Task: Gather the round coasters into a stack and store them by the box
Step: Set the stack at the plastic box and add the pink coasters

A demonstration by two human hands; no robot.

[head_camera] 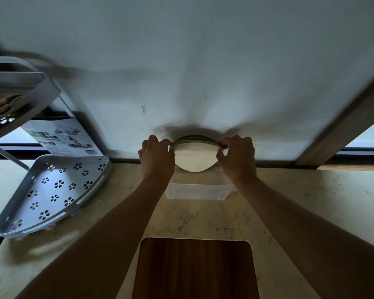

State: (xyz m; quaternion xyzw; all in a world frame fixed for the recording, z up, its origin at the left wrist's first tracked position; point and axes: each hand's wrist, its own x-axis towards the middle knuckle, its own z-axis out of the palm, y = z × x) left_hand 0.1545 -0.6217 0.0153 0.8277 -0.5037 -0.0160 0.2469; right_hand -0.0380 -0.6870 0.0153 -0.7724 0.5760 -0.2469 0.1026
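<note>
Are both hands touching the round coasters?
Touching. The head view shows the left hand pinching the left edge of the coaster stack and the right hand pinching its right edge, holding it upright behind the clear box.

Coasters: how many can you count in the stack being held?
1 face shows clearly, the pale front coaster held on edge against the wall behind the clear box. Darker rims behind it suggest several more, mostly hidden, so no exact count.
</note>
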